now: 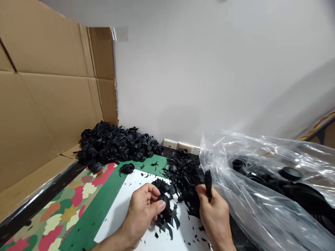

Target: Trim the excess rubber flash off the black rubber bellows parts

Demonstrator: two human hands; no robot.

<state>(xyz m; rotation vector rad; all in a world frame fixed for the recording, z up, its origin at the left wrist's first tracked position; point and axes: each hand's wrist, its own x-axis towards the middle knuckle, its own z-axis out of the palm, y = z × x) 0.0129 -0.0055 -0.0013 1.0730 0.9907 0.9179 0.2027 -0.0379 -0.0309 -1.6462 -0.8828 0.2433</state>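
Observation:
My left hand (143, 209) is closed, thumb and fingers pinching a small black ribbed rubber bellows (163, 201) over the white sheet (117, 212). My right hand (216, 212) is wrapped round a slim black handled tool (208, 183); its upper end sticks up past the thumb, and the kind of tool cannot be made out. Another ribbed black piece (161, 184) lies just beyond my left fingers. Thin black rubber scraps (183, 167) are heaped between and beyond my hands, with loose bits strewn over the sheet.
At the back left, a large pile of black bellows (115, 143) rests against a cardboard wall (47, 104). One curled piece (127, 168) lies on the green board (89, 212). To the right, a clear plastic bag (222, 153) holds more black rubber parts (290, 173). A pale wall (209, 69) stands behind.

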